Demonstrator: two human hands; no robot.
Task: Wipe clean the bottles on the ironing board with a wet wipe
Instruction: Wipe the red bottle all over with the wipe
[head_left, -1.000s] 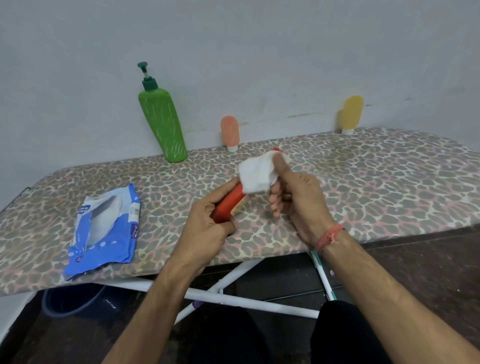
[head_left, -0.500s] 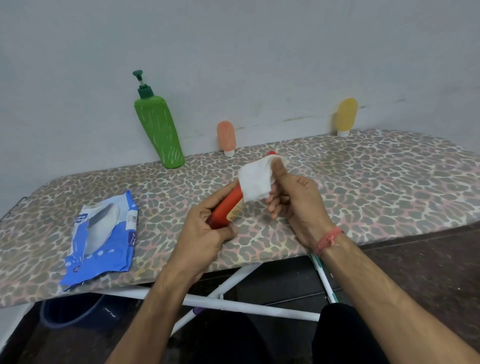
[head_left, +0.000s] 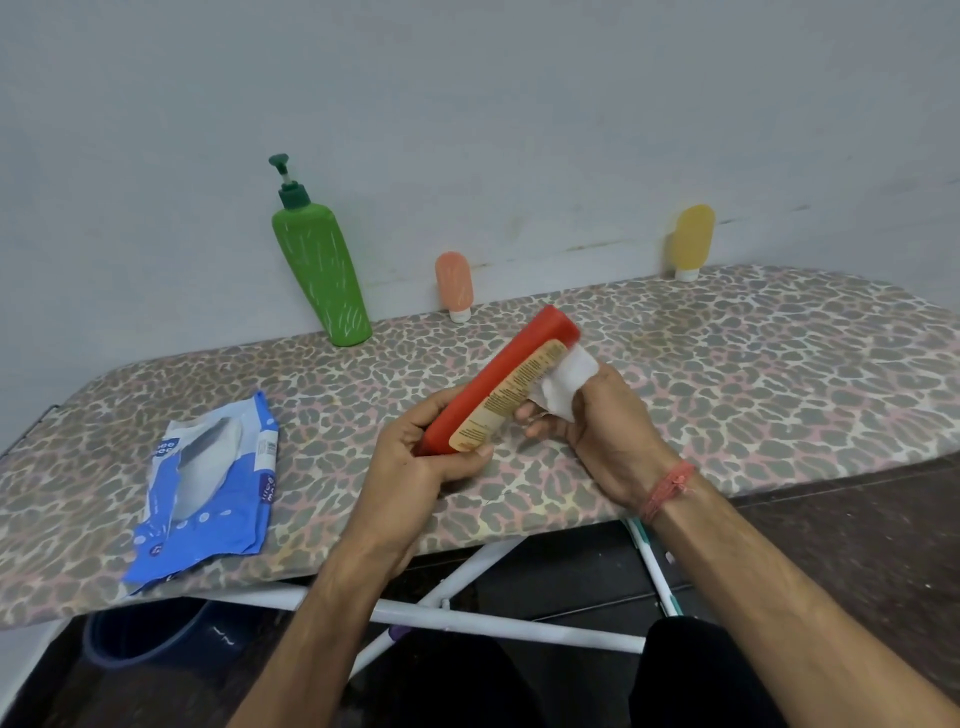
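- The left hand is wrapped round the bottom end of a long red plastic bottle with a tan label. It holds the bottle up above the ironing board with the spotted cover, tilted, with the far end higher.
- I think it holds the low end so most of the bottle is free to rub.
- The right hand pinches a white wet wipe in its curled fingers and presses it on the side of the red bottle, near the top end.
- A tall green pump bottle stands at the back by the wall. A small peach squeeze bottle stands on its cap next to it. A small yellow squeeze bottle stands on its cap, far off to the right.
- They stand well away from the hands, so they probably wait for their turn.
- A blue and white pack of wipes lies flat on the board to the left, close enough to grab a new wipe.
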